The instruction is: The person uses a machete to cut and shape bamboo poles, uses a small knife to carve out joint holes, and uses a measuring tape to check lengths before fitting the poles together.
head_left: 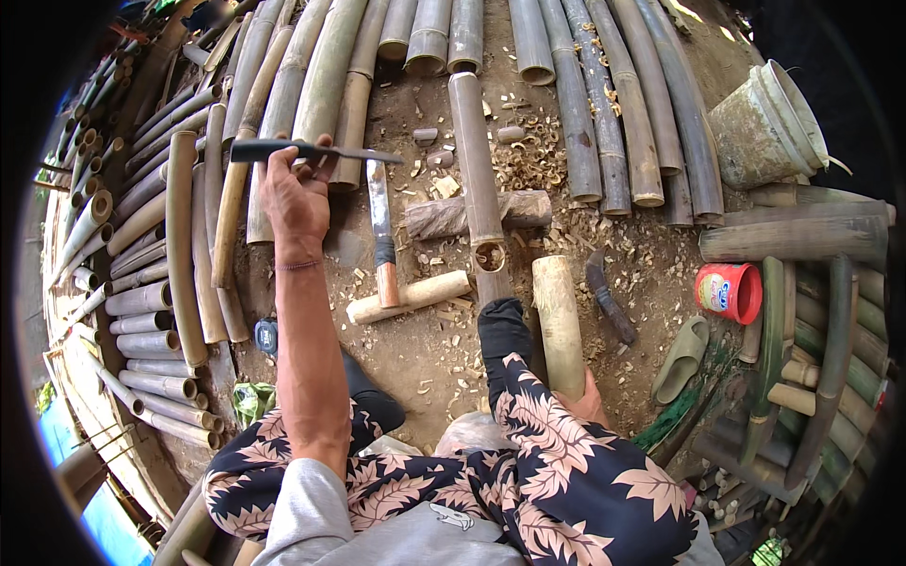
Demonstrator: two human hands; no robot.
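My left hand (294, 203) is raised at left, its fingers closed around a tool with a dark handle and a narrow metal blade (368, 156) pointing right. At lower right, my right hand (589, 404) grips the near end of a short, pale bamboo section (559, 321), partly hidden by my patterned clothing. Between my hands a longer bamboo pole (478, 170), with a hole cut near its close end, rests across a short log (434, 219). A machete (381, 222) lies with its wooden handle over a bamboo piece (420, 295). Right of the pale section lies a curved knife (609, 297).
Bamboo poles lie in rows ahead (326, 75), at left (142, 302) and ahead right (632, 104). A dirty bucket (764, 127), a red tub (729, 291) and a green clog (680, 359) are at right. Wood chips (528, 165) litter the ground. A tape measure (266, 336) lies left.
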